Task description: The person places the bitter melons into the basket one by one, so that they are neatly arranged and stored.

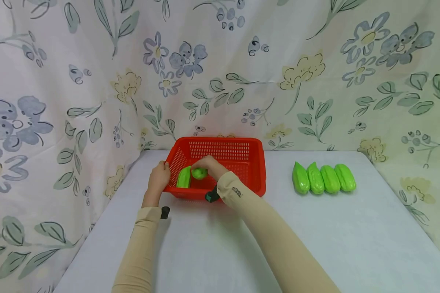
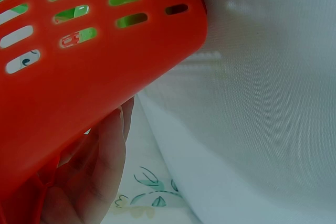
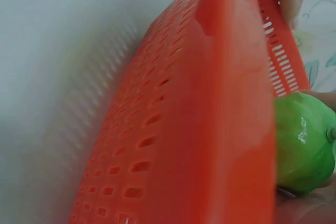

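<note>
A red perforated plastic basket stands at the back of the table. My left hand grips its left rim, fingers curled around the edge; the left wrist view shows those fingers against the basket wall. Inside the basket, my right hand holds a bright green gourd, low over the basket floor. Its rounded, shiny end with a small stem shows behind the basket wall in the right wrist view. Left of it, another long green gourd lies against the basket's left side.
Several green gourds lie side by side in a row on the white table, right of the basket. Floral curtain hangs behind the table and along its sides.
</note>
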`<state>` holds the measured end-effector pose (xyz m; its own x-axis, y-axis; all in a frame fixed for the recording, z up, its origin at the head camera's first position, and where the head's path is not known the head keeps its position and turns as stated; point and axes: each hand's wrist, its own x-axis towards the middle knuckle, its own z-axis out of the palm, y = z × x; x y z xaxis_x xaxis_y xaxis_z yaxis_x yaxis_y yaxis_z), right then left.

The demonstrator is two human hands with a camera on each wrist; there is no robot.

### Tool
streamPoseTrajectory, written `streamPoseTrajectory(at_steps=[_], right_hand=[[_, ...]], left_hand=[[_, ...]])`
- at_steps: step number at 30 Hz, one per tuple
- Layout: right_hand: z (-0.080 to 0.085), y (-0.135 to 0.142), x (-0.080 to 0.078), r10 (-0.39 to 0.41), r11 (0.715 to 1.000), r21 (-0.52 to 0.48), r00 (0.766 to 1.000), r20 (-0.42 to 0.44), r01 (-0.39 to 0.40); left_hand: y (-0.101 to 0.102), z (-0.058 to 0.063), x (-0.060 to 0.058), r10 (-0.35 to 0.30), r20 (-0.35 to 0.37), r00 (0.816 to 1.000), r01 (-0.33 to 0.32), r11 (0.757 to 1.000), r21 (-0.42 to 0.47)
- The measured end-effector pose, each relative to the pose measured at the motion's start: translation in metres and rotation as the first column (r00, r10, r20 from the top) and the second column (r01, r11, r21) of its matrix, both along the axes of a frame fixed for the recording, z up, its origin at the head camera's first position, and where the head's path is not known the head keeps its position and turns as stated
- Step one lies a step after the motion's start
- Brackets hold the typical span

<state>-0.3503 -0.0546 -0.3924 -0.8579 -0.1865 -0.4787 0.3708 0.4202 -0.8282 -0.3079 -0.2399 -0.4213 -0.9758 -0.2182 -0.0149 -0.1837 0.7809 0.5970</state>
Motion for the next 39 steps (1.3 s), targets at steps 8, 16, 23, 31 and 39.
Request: streamPoseTrajectory(at_steps=[8,16,23,31,39], right_hand=[[-0.012,-0.011,-0.001,0.041,0.998,0.055,0.999,0.007,-0.041],[-0.155,-0.046,-0.118,0.108,0.988,0.113,0.994,0.009,-0.108],[-0.142,-0.039,-0.098,0.212,0.964,0.159,0.977,0.022,-0.213],[0.005,-0.003,0.043,0.163,0.984,0.074,0.987,0.007,-0.163],[-0.017,-0.008,0.025,0.111,0.994,-0.016,0.993,0.044,-0.111]], left_hand=[[0.000,0.001,0.001,-0.006,0.000,1.000,0.006,1.000,0.009],[0.000,0.001,0.001,-0.004,-0.005,1.000,0.004,1.000,0.007],[0.000,0.000,0.001,-0.008,-0.004,1.000,0.008,1.000,0.014],[0.000,-0.001,0.001,-0.007,-0.004,1.000,0.007,1.000,0.022],[0.000,-0.001,0.000,-0.002,-0.001,1.000,0.002,1.000,0.012]])
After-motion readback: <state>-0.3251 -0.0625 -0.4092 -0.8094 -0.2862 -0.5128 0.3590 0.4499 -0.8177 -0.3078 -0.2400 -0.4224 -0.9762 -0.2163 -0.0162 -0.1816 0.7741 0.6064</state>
